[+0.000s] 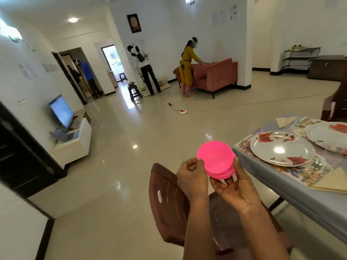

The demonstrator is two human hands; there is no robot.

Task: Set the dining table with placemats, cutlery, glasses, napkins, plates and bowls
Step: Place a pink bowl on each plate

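I hold a stack of pink plastic bowls (216,159) in front of me, above a brown plastic chair (169,199). My left hand (191,177) pinches the stack's left rim with curled fingers. My right hand (234,186) cups it from below and the right, thumb on the rim. At the right stands the dining table (281,186) with a grey cloth. On it lie a floral plate (281,148) on a placemat (244,145), a second floral plate (326,136), a fork and spoon (317,167), and folded beige napkins (332,182).
The brown chair stands between me and the table's near edge. Open tiled floor (131,147) stretches ahead. A TV on a white cabinet (73,139) is at the left, a red sofa (212,76) far ahead with several people nearby, and a cable (244,105) crosses the floor.
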